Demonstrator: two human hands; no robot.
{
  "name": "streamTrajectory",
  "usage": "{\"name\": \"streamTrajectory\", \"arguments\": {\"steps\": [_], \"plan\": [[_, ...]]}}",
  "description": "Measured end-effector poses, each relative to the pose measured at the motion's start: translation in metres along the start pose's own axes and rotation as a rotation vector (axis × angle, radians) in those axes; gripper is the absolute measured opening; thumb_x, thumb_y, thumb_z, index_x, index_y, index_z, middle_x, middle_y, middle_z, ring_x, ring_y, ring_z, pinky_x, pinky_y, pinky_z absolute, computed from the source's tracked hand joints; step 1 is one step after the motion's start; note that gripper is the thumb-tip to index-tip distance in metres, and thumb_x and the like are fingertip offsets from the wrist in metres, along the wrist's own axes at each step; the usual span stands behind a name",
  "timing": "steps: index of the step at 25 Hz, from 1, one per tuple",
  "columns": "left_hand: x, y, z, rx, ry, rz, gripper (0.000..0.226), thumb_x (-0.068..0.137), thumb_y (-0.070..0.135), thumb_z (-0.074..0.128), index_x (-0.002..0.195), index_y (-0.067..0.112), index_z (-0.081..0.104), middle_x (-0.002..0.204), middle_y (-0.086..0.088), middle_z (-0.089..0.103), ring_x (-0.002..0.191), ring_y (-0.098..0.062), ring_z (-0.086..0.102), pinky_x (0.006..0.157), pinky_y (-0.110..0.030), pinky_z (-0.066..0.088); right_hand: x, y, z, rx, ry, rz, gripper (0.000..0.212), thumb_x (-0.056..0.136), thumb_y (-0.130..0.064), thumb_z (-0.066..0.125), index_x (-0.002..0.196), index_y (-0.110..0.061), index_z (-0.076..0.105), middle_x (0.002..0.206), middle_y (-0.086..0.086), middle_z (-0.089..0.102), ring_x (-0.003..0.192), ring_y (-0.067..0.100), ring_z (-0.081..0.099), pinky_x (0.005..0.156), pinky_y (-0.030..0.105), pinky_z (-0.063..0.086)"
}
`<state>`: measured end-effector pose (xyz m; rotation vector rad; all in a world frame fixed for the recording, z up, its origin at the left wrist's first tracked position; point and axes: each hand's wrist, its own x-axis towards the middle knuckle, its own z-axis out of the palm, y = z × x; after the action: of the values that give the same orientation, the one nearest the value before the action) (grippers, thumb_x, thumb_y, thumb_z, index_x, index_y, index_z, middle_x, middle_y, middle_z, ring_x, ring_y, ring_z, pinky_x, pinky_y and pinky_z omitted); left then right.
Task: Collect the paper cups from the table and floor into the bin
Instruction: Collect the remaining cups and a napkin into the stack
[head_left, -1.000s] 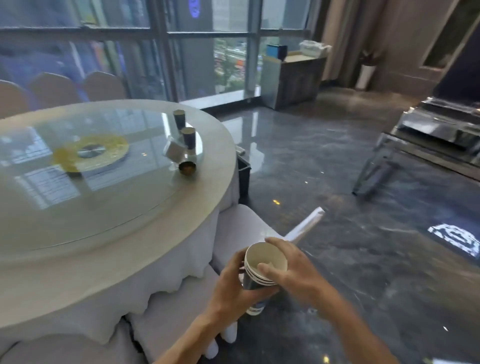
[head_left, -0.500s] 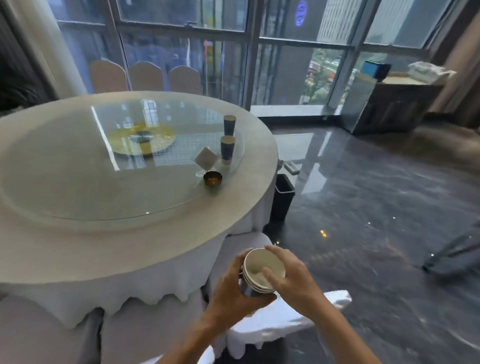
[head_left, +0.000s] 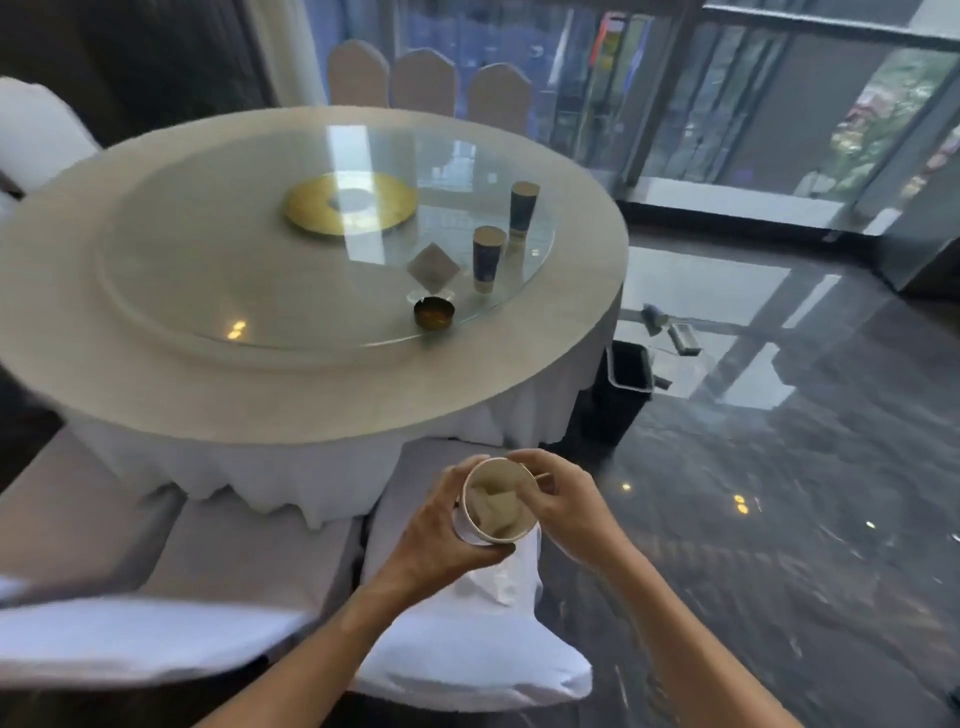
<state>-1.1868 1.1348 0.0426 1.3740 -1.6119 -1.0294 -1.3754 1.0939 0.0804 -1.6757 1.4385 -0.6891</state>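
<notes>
We hold the stacked paper cups (head_left: 496, 509) upright at lower centre — left hand (head_left: 441, 535) wrapped round them, right hand (head_left: 563, 499) fingers pinching the rim — bin (head_left: 626, 395) up-right, nearer the right hand.

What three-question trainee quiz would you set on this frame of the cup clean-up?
1. True or false: both hands are on the cup stack.
2. How many dark paper cups stand upside down on the glass turntable?
3. Where is the black bin? A) on the table B) on the floor by the table's right edge C) on a chair

Key
1. True: the left hand wraps its side and the right hand touches its rim.
2. Two: the near cup and the far cup.
3. B.
</notes>
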Motion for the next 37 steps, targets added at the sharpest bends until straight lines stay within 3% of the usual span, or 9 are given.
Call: {"name": "streamTrajectory", "arguments": {"steps": [4,11,15,19,22,25,30,33,37], "plan": [[-0.014,0.023,0.052,0.054,0.145,-0.109,0.090,0.064,0.028,0.096,0.139,0.037,0.046,0.132,0.021,0.055,0.121,0.002,0.056,0.091,-0.007,0.048,0.008,0.029,-0.035,-0.011,-0.206,-0.067,0.032,0.096,-0.008,0.061,0.123,-0.020,0.072,0.113,-0.005,0.075,0.095,0.007,0.071,0.081,0.021,0.058],[-0.019,0.001,0.094,0.082,0.312,-0.335,0.097,0.064,0.029,0.097,0.143,0.036,0.040,0.133,0.022,0.053,0.123,-0.001,0.056,0.096,-0.012,0.050,0.046,0.060,-0.034,-0.046,-0.505,-0.103,0.031,0.096,-0.009,0.060,0.122,-0.019,0.072,0.109,-0.004,0.075,0.096,0.009,0.072,0.076,0.015,0.056],[0.005,-0.040,0.110,0.139,0.330,-0.401,0.096,0.059,0.034,0.094,0.138,0.040,0.040,0.130,0.014,0.054,0.119,-0.013,0.055,0.094,-0.035,0.057,0.081,0.095,-0.015,-0.077,-0.574,-0.060,0.034,0.094,-0.006,0.058,0.122,-0.019,0.072,0.108,0.001,0.076,0.093,0.012,0.075,0.081,0.031,0.062],[0.024,-0.066,0.121,0.136,0.317,-0.466,0.088,0.060,0.027,0.090,0.134,0.035,0.041,0.128,0.010,0.054,0.116,-0.016,0.055,0.090,-0.043,0.058,0.107,0.118,-0.004,-0.111,-0.641,-0.033,0.030,0.096,-0.007,0.058,0.118,-0.020,0.073,0.103,-0.002,0.076,0.086,0.007,0.072,0.067,0.018,0.056],[0.029,-0.087,0.118,0.149,0.332,-0.517,0.088,0.061,0.026,0.090,0.134,0.029,0.040,0.128,0.006,0.053,0.115,-0.019,0.055,0.089,-0.045,0.056,0.125,0.137,0.009,-0.107,-0.656,0.037,0.022,0.101,-0.019,0.057,0.116,-0.017,0.073,0.103,0.003,0.077,0.087,0.014,0.072,0.074,0.032,0.060],[0.033,-0.114,0.113,0.210,0.348,-0.577,0.085,0.065,0.026,0.090,0.134,0.023,0.040,0.130,0.002,0.050,0.114,-0.022,0.056,0.089,-0.040,0.055,0.139,0.174,0.036,-0.128,-0.652,0.120,0.029,0.104,-0.032,0.055,0.116,-0.010,0.072,0.106,0.010,0.075,0.085,0.018,0.072,0.082,0.043,0.061],[0.048,-0.147,0.097,0.344,0.308,-0.703,0.081,0.066,0.034,0.091,0.128,0.017,0.042,0.128,-0.004,0.053,0.110,-0.028,0.060,0.091,-0.043,0.054,0.169,0.254,0.103,-0.416,-0.790,0.074,0.029,0.096,-0.025,0.064,0.123,-0.015,0.069,0.108,0.004,0.070,0.093,0.023,0.066,0.085,0.040,0.055],[0.052,-0.151,0.099,0.406,0.224,-0.715,0.078,0.069,0.034,0.089,0.127,0.015,0.041,0.127,-0.003,0.052,0.109,-0.027,0.059,0.087,-0.042,0.053,0.172,0.306,0.143,-0.612,-0.943,0.037,0.046,0.094,-0.025,0.066,0.139,-0.016,0.058,0.125,0.008,0.067,0.115,0.028,0.062,0.087,0.030,0.044],[0.056,-0.154,0.111,0.457,0.163,-0.706,0.077,0.068,0.036,0.090,0.123,0.016,0.041,0.123,-0.001,0.052,0.103,-0.027,0.060,0.082,-0.042,0.055,0.167,0.371,0.188,-0.785,-1.143,-0.108,0.065,0.094,-0.023,0.061,0.155,-0.026,0.038,0.159,0.012,0.035,0.136,0.035,0.049,0.104,0.040,0.044]]}}
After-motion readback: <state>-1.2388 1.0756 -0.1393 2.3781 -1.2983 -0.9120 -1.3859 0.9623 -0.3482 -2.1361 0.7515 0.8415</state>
